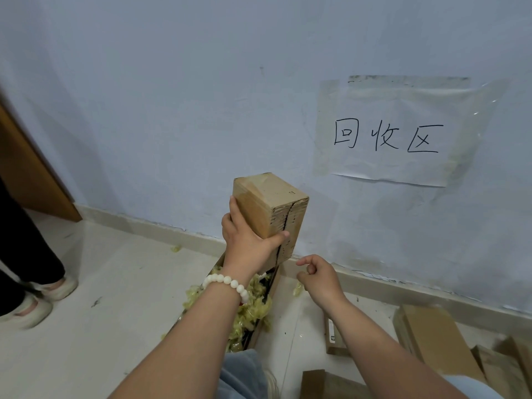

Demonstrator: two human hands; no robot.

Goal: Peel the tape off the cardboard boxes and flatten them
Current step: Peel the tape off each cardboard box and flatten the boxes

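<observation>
Your left hand (247, 246) grips the cardboard box (269, 204), raised before the wall above a heap of tape scraps (254, 311). Your right hand (319, 279) sits just below-right, loosely curled, empty.

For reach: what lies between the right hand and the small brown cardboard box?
Nothing; head view shows a bare gap between right hand and brown cardboard box.
</observation>
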